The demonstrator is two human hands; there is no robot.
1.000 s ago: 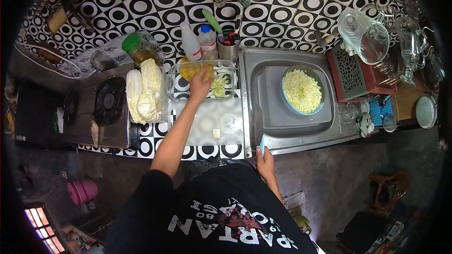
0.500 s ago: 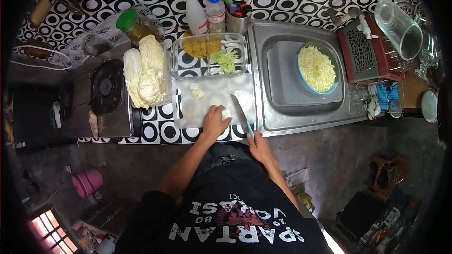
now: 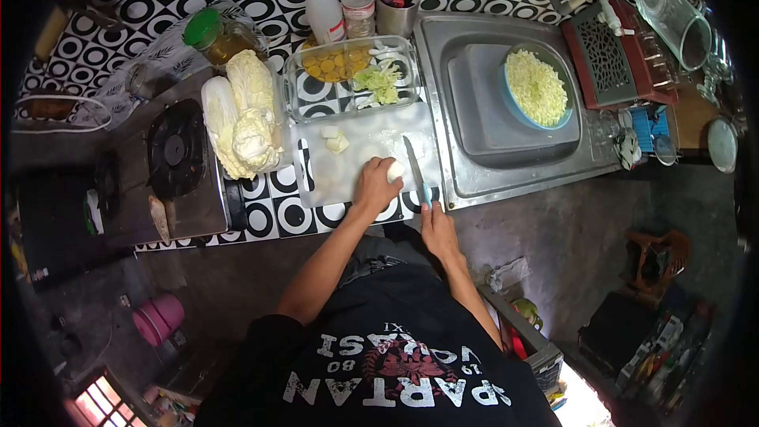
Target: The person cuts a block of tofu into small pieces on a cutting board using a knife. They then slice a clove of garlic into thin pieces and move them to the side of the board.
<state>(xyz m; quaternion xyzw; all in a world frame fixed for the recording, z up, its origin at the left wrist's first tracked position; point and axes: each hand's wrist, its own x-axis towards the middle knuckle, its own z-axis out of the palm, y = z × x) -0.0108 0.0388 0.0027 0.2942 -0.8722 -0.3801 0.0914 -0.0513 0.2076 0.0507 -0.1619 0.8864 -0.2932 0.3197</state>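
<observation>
My left hand [image 3: 378, 183] is closed around a white vegetable chunk [image 3: 396, 170] and rests on the translucent cutting board [image 3: 328, 178]. In my right hand [image 3: 439, 231] is a knife [image 3: 413, 160] with a light blue handle. Its blade points away from me over the board's right part, just right of the chunk and apart from it. A few pale cut pieces [image 3: 336, 141] lie at the back left of the board. Behind the board stands a clear glass container [image 3: 296, 107] with leafy green scraps [image 3: 379, 81] inside.
Napa cabbages [image 3: 245, 122] fill a tray on the left, beside the stove [image 3: 174, 150]. To the right, a blue bowl of chopped cabbage [image 3: 538, 88] sits in the steel sink [image 3: 474, 182]. Bottles [image 3: 358, 8] and a utensil cup [image 3: 398, 16] stand at the back.
The camera view has tilted a little. My left hand and the chunk have shifted slightly right and away from me on the board. The knife stays in my right hand.
</observation>
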